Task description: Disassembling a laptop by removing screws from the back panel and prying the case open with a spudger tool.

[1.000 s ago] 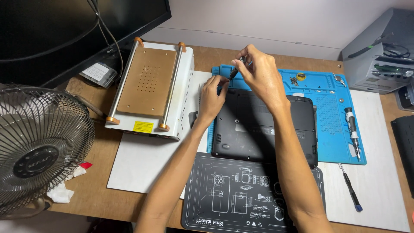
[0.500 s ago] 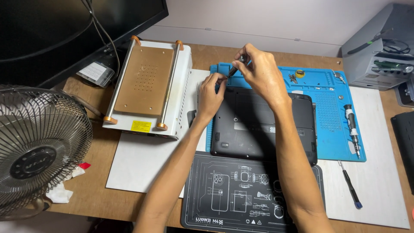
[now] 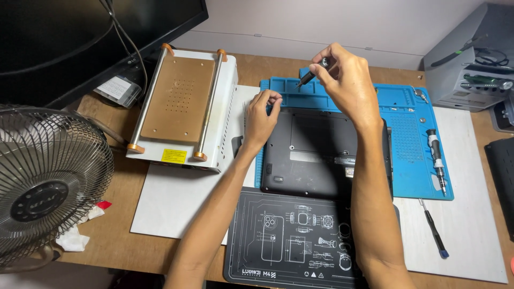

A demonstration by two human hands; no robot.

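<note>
A matte black laptop point(image 3: 326, 155) lies bottom-up at the centre of the desk, its plastic shell smooth with rounded corners, resting on a blue ribbed silicone work mat point(image 3: 407, 139) that reaches toward 3 o'clock. The right hand point(image 3: 345, 80) hovers at 12 o'clock of the laptop, fingertips pinched tight around a slim dark screwdriver point(image 3: 309, 76) with a metal cap, its tip slanting down toward the mat's rear edge. The left hand point(image 3: 261, 119) sits at 9 o'clock of the laptop, fingers curled together against the top-left corner, holding nothing that can be made out.

At 10 o'clock stands a white box-shaped metal heating plate point(image 3: 182, 107) with a tan flat top and two steel rails. A wire-grille fan point(image 3: 45, 182) fills 8 o'clock. A dark printed mat point(image 3: 289, 241) lies at 6 o'clock.

Compared with half a second ago, the right hand has lifted slightly and the screwdriver tilts more steeply; the left hand stays at the corner.
</note>
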